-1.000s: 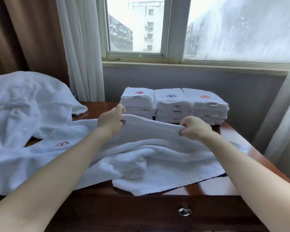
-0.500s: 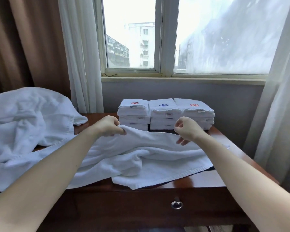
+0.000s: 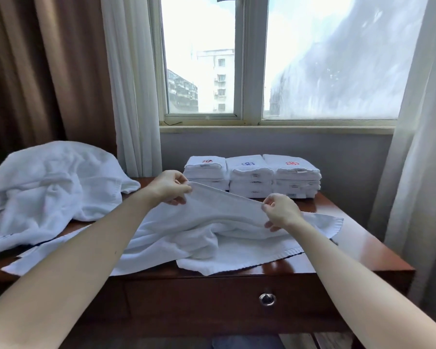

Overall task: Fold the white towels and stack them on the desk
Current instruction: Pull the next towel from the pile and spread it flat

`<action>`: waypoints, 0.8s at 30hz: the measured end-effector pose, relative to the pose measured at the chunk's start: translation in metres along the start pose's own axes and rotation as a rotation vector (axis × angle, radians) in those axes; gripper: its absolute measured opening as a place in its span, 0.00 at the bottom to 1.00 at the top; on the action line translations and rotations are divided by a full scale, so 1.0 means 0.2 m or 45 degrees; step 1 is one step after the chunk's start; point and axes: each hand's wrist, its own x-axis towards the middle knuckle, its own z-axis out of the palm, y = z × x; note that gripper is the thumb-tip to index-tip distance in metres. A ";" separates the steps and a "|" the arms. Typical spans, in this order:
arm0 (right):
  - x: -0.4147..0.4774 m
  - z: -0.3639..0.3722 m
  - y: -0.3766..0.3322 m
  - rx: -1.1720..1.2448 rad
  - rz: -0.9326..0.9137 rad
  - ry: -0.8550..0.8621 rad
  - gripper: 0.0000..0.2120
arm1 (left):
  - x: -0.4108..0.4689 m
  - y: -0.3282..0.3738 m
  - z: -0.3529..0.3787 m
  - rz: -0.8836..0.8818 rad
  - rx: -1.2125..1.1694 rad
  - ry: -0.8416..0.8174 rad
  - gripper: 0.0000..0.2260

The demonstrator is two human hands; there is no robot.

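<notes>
A white towel [image 3: 212, 238] lies rumpled across the wooden desk [image 3: 363, 243], its far edge lifted and stretched taut. My left hand [image 3: 170, 186] pinches that edge at its left end; my right hand [image 3: 281, 211] pinches it at the right end, a little lower. Behind the hands, three stacks of folded white towels [image 3: 252, 176] stand side by side at the back of the desk, with red, blue and red emblems on top. The towel's near hem hangs close to the desk's front edge.
A big heap of unfolded white towels [image 3: 48, 187] covers the desk's left part. A drawer with a ring pull [image 3: 267, 298] sits below the front edge. The window sill [image 3: 275, 128], sheer curtains [image 3: 418, 172] and brown drapes [image 3: 48, 71] surround the desk.
Both hands have lifted the towel's far edge off the desk and pulled it straight between them. The camera has tilted up, showing more window.
</notes>
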 end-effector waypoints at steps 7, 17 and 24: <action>-0.02 -0.16 -0.22 0.403 -0.314 0.427 0.06 | -0.03 0.15 -0.02 0.369 0.086 0.770 0.08; -0.26 -0.36 -0.54 0.298 -0.907 1.186 0.06 | -0.31 0.54 -0.09 0.904 -0.082 1.375 0.15; -0.33 -0.61 -0.68 0.032 -1.058 1.585 0.11 | -0.43 0.73 -0.20 1.016 -0.036 1.560 0.19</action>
